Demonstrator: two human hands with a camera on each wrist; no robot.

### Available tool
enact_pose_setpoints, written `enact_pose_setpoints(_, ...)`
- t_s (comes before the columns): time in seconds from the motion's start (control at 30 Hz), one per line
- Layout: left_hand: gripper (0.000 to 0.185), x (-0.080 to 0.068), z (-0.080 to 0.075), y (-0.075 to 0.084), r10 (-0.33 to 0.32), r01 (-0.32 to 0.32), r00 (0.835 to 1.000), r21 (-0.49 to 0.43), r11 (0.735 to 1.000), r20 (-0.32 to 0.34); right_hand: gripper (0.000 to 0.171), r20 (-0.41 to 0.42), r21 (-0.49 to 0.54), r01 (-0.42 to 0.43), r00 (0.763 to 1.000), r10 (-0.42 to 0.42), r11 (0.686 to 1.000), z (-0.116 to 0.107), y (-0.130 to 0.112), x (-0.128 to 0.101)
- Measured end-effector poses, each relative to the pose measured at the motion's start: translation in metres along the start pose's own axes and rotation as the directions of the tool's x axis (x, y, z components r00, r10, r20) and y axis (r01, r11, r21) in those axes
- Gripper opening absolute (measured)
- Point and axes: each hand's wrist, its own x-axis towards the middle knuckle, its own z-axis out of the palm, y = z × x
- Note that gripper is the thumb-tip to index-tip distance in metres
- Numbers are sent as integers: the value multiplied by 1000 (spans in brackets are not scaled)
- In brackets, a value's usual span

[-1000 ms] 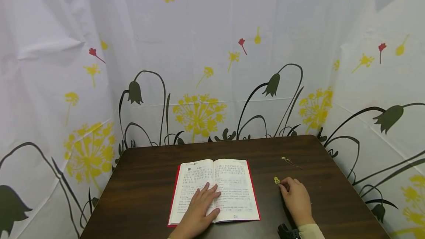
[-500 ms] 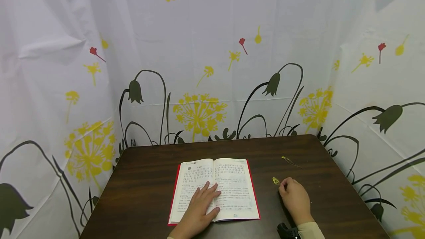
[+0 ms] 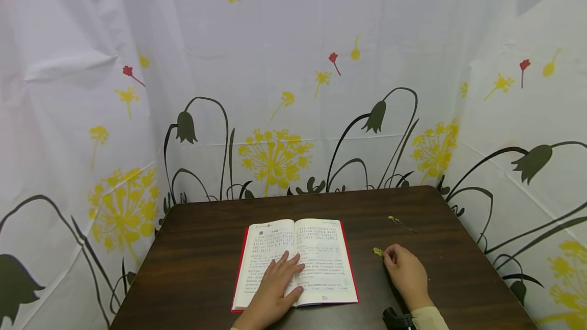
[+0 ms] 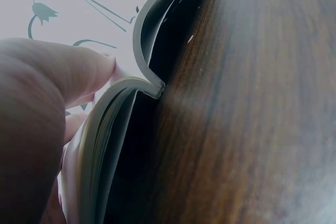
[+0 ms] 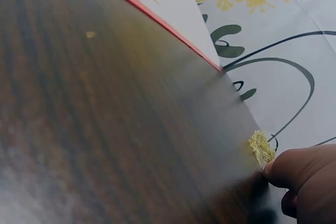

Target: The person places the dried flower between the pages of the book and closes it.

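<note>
An open book (image 3: 323, 264) with a red cover edge lies on the dark wooden table. My left hand (image 3: 277, 289) rests on its pages near the spine, fingers spread. The left wrist view has the thumb over the book's lower edge (image 4: 100, 129), where the two page blocks curve to the spine. To the right of the book, my right hand (image 3: 408, 274) pinches a small dried yellow flower (image 3: 378, 251) between thumb and fingertips. Its yellow head (image 5: 261, 146) sticks out past the thumb in the right wrist view; the stem is mostly hidden by the hand.
A second dried yellow flower (image 3: 400, 223) with a thin stem lies farther back on the table (image 3: 202, 248), at the right. Behind the table hangs a white curtain (image 3: 284, 65) printed with flowers. A black band (image 3: 398, 320) is around the right wrist.
The flower head in my right hand has shifted slightly left, toward the book, and tipped lower. My left hand has stayed in place on the pages.
</note>
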Motion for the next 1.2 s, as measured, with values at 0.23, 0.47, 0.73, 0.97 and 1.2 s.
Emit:
enact_pose_setpoints(0.23, 53, 0, 1, -1, 7, -7, 1000, 4, 1000, 3, 4, -10, 54, -33, 999, 33, 998, 3, 6, 0)
enact_pose_setpoints(0.47, 53, 0, 1, -2, 13, -13, 1000, 7, 1000, -2, 6, -26, 106, -69, 997, 72, 992, 3, 8, 2)
enact_pose_setpoints(0.73, 51, -1, 0, 0, 12, -12, 1000, 6, 1000, -4, 4, -112, 243, -57, 990, 87, 968, 4, 3, 0)
enact_pose_setpoints(0.97, 51, 0, -1, 2, 13, -13, 1000, 14, 1000, -3, 5, -123, 399, 2, 991, 52, 917, 14, -9, -4)
enact_pose_setpoints(1.2, 51, 0, 1, -1, 18, -18, 1000, 24, 1000, -12, 9, -88, 551, 20, 996, 34, 834, 17, -20, -7)
